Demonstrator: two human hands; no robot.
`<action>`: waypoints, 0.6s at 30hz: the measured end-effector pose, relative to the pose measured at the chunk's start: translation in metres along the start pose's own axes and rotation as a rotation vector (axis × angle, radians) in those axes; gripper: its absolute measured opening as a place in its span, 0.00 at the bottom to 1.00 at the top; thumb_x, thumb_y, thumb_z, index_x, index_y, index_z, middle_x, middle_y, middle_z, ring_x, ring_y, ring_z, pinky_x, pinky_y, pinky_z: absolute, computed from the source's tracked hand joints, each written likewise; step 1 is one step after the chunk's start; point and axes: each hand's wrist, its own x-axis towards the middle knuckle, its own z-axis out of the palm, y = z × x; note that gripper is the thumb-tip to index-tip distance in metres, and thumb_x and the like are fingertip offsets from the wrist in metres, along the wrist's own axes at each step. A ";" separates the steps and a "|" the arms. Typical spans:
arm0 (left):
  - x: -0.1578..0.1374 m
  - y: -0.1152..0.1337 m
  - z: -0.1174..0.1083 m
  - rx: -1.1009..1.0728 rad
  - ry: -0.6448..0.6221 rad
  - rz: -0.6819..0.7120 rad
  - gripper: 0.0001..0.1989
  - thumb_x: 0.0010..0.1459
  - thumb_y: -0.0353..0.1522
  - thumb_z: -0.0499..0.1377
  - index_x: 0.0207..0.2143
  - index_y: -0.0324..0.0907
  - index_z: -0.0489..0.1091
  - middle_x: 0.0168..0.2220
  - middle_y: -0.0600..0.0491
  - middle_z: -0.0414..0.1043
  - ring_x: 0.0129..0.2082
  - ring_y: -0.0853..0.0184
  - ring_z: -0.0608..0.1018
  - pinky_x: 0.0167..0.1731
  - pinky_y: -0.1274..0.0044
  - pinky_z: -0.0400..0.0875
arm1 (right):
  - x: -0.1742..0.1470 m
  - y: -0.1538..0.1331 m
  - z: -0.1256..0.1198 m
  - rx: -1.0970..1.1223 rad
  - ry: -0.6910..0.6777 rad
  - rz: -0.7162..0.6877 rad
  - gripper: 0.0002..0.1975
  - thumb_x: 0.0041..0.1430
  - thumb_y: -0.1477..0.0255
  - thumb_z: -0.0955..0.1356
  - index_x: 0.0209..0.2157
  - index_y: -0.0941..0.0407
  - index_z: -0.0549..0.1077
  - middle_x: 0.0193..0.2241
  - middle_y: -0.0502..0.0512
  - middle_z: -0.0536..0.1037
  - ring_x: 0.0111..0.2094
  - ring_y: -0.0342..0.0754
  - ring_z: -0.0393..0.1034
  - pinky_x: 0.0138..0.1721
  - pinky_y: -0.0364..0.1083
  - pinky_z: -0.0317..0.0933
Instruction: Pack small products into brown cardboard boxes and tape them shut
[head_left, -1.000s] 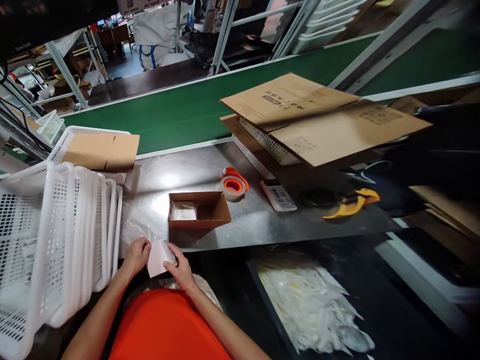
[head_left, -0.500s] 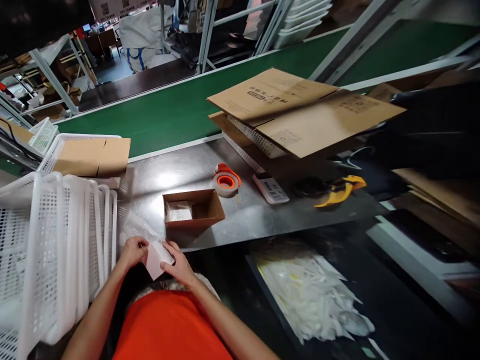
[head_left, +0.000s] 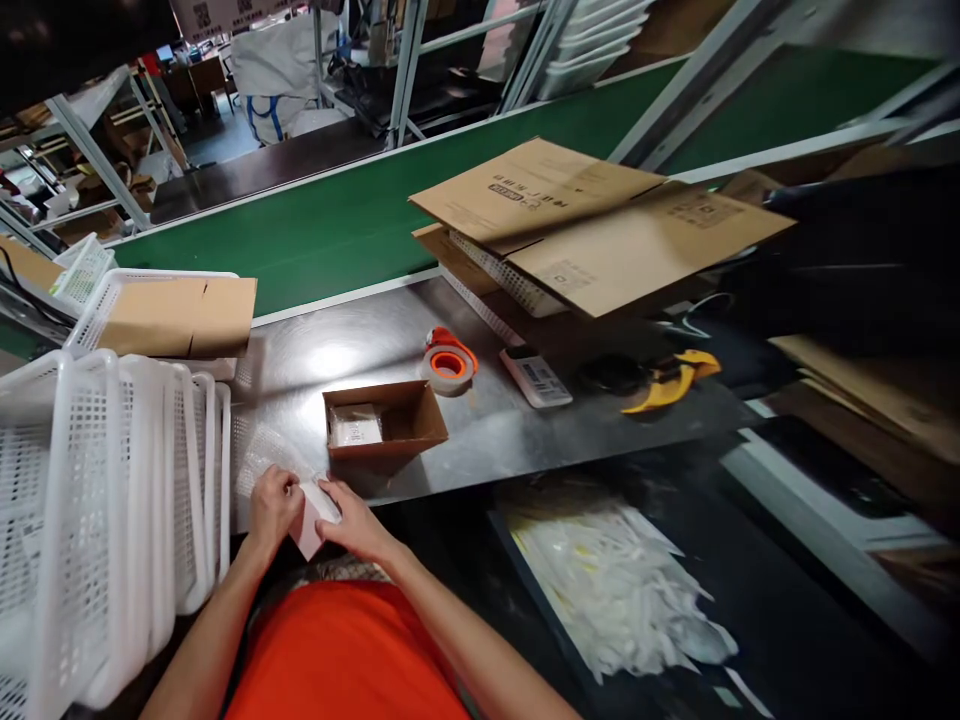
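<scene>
Between my hands, at the table's near edge, is a small pale box (head_left: pixel 306 535) with a pinkish side. My right hand (head_left: pixel 355 522) grips it from the right, thumb on the near side and fingers over the top. My left hand (head_left: pixel 273 505) is closed at the box's upper left, fingertips pinched together where the box meets a clear bubble wrap sheet (head_left: pixel 259 455). Whether the pinch is on the wrap or the box is hard to tell. Just beyond stands an open brown carton (head_left: pixel 405 420) with a clear-wrapped white packet (head_left: pixel 355 425) inside at its left end.
Nested white plastic baskets (head_left: pixel 142 480) crowd the left side. Behind the carton lie an orange tape dispenser (head_left: pixel 450 368), a pale handheld device (head_left: pixel 535 377) and a yellow tape cutter (head_left: pixel 675 382). Flattened cardboard (head_left: pixel 592 225) rests on a basket. Below right is a bin of white plastic bags (head_left: pixel 607 570).
My left hand has turned and shifted slightly right, closer over the box's top. The right hand's fingers have moved slightly on the box. The camera view has shifted a little.
</scene>
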 end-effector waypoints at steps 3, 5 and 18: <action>-0.007 0.001 0.010 0.089 0.102 0.160 0.09 0.56 0.25 0.57 0.29 0.43 0.76 0.30 0.49 0.74 0.34 0.61 0.77 0.39 0.72 0.71 | 0.002 -0.004 0.008 -0.009 0.047 0.047 0.35 0.51 0.69 0.72 0.63 0.58 0.71 0.62 0.68 0.73 0.66 0.63 0.67 0.71 0.62 0.56; -0.013 0.002 0.013 0.133 0.140 0.251 0.10 0.58 0.25 0.56 0.29 0.43 0.76 0.30 0.49 0.73 0.33 0.61 0.77 0.37 0.73 0.72 | 0.002 -0.004 0.011 -0.005 0.080 0.073 0.38 0.52 0.69 0.71 0.66 0.60 0.67 0.64 0.71 0.71 0.66 0.64 0.67 0.70 0.64 0.56; -0.073 0.013 -0.005 -1.172 0.274 -0.682 0.42 0.47 0.58 0.71 0.55 0.40 0.71 0.50 0.37 0.79 0.55 0.43 0.80 0.54 0.57 0.76 | -0.025 -0.001 0.013 0.409 -0.121 -0.239 0.49 0.63 0.48 0.69 0.77 0.49 0.46 0.78 0.58 0.44 0.78 0.60 0.40 0.76 0.62 0.34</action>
